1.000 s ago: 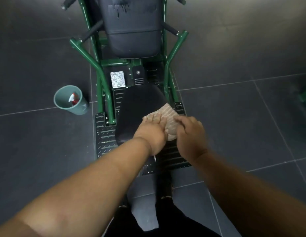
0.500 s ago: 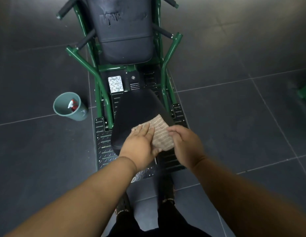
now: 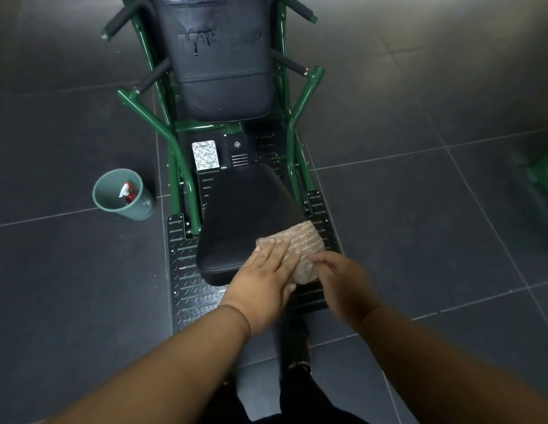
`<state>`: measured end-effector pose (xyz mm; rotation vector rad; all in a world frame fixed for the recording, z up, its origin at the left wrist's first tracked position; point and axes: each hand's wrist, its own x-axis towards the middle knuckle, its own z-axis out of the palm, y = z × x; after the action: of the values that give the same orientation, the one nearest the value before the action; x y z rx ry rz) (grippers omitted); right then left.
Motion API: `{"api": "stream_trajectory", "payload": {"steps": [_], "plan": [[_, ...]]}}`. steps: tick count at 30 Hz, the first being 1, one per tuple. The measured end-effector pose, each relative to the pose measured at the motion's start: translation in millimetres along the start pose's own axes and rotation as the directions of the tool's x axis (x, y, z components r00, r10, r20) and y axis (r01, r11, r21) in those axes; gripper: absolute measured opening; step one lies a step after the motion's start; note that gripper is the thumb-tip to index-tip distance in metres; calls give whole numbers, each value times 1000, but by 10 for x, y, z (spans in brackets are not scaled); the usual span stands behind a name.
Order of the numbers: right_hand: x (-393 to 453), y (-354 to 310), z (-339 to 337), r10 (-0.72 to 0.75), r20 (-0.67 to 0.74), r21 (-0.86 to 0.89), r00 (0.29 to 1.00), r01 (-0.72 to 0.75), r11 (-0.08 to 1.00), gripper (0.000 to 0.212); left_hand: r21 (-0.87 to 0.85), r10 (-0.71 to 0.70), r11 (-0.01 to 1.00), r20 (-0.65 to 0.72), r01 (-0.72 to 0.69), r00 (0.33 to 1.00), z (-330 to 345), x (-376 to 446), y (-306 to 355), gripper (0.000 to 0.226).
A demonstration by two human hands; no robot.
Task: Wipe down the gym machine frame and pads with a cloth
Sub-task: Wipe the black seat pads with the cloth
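Dark grey floor tiles are surrounding you. Your left hand (image 3: 266, 283) is pressing flat, fingers straight, on the tan cloth (image 3: 300, 250) at the seat pad's (image 3: 245, 215) near right corner; your right hand (image 3: 340, 280) is pinching the cloth's edge. The machine is running lengthwise away from you. Beyond, the back pad (image 3: 220, 59) is showing wet drips, and the green frame (image 3: 300, 108) probably remains to wipe.

Open floor (image 3: 419, 224) lies right of the seat (image 3: 245, 215). On the left, a bucket (image 3: 122, 197) stands near the frame (image 3: 178, 166), narrowing that side. Handles (image 3: 119, 19) jut out up top.
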<state>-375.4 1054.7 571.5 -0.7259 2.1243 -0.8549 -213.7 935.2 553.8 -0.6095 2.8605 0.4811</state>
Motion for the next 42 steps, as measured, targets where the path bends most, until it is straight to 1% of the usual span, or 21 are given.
{"api": "stream_trajectory", "payload": {"steps": [1,3,5,6,9,12,15,17,19,21,24,25,27,29,32,34,37,38,40,41,42], "plan": [[-18,-46,6,-48,10,-62,999,49,997,28,-10,-20,1000,-31,20,999,-5,-103,-48,69],[-48,-177,58,-197,127,-219,972,221,950,43,-34,-76,997,-60,74,995,-17,-252,-179,70],[-54,-296,202,-303,256,-292,918,372,881,62,-60,-134,990,-70,130,989,-39,-349,-349,69],[-41,-329,301,-333,289,-300,897,416,858,66,-67,-168,984,-67,163,984,-63,-397,-431,68],[15,-457,578,-394,287,-294,873,472,831,69,-28,-221,975,-84,219,972,-93,-559,-689,62],[60,-555,735,-460,251,-302,851,521,798,64,-115,-302,950,-121,289,945,-92,-741,-887,59],[130,-577,715,-498,166,-388,851,521,760,55,-250,-437,884,-138,396,889,-146,-801,-906,65],[240,-558,633,-466,59,-425,883,444,788,50,-320,-503,831,-84,455,860,-233,-768,-788,68],[391,-527,519,-417,9,-468,909,372,802,45,-388,-528,791,-46,472,848,-299,-664,-631,71],[548,-502,437,-379,46,-553,924,340,761,41,-368,-516,790,32,490,856,-308,-493,-529,77],[772,-488,416,-360,116,-642,926,346,684,34,-201,-441,868,112,455,890,-261,-172,-674,70],[829,-490,422,-358,120,-645,926,346,681,33,-258,-450,845,131,469,883,-253,-61,-792,66],[906,-489,442,-340,110,-631,934,330,703,33,-489,-538,670,199,559,819,-280,84,-1032,62],[936,-466,443,-325,83,-590,942,309,746,36,-614,-604,496,264,614,752,-230,128,-1175,61],[947,-418,433,-319,48,-534,947,294,793,39,-742,-736,323,193,588,649,-113,-20,-1026,62],[957,-408,433,-318,57,-534,946,298,791,38,-828,-809,228,132,512,573,-53,-247,-738,63],[961,-405,434,-328,72,-531,942,314,787,42,-937,-852,19,167,348,497,57,-452,-358,48],[961,-400,430,-331,69,-524,941,317,791,46,-953,-855,-98,228,286,466,115,-431,-349,41],[961,-387,429,-330,68,-514,942,316,797,51,-909,-825,-401,411,111,388,100,-254,-487,32],[968,-378,430,-328,65,-510,942,314,800,52,-858,-782,-513,478,23,400,84,-162,-623,31],[978,-365,430,-328,58,-506,943,312,804,51,-812,-730,-584,523,-5,440,74,-72,-777,32]]}}
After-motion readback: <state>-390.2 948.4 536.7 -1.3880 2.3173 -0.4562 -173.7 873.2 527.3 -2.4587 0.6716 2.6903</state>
